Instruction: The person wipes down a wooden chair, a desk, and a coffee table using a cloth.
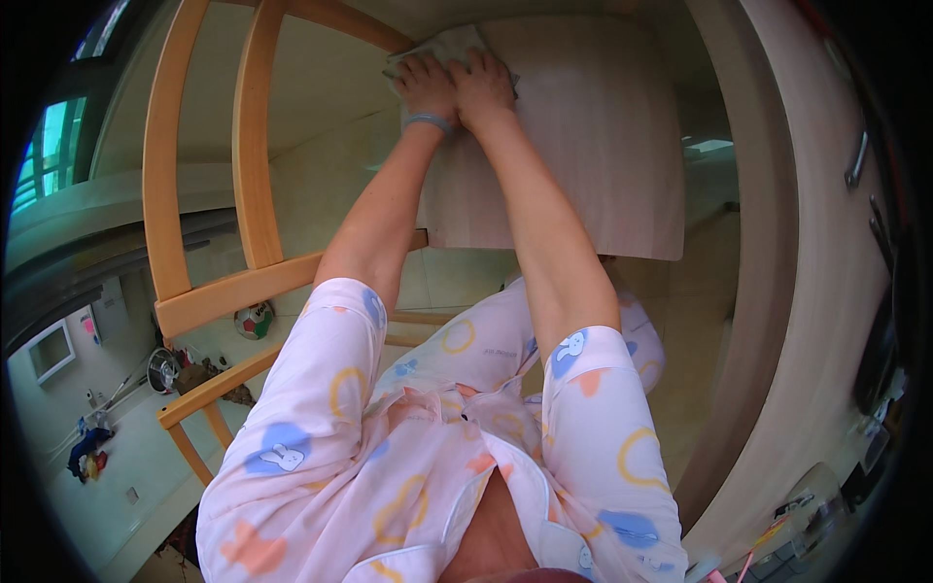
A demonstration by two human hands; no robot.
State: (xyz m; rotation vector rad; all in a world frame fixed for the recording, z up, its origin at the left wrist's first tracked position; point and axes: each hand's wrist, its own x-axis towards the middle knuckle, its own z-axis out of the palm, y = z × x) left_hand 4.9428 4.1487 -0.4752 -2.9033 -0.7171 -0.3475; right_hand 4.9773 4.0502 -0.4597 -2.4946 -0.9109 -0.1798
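A pale grey-green cloth [458, 44] lies bunched at the far left corner of a light wooden chair seat [590, 146]. My left hand [426, 84], with a bluish band on its wrist, presses down on the cloth with its fingers over it. Right beside it, my right hand [484, 86] bears on the same cloth, its fingers pointing away from me. The two hands touch or nearly touch at the thumbs. Part of the cloth is hidden under both palms.
The chair's orange-brown wooden frame [255, 138] rises at the left of the seat. To the right curves a pale table edge [765, 218], with dark items and a clear container [816, 503] on it. A ball [254, 320] rests on the tiled floor at left.
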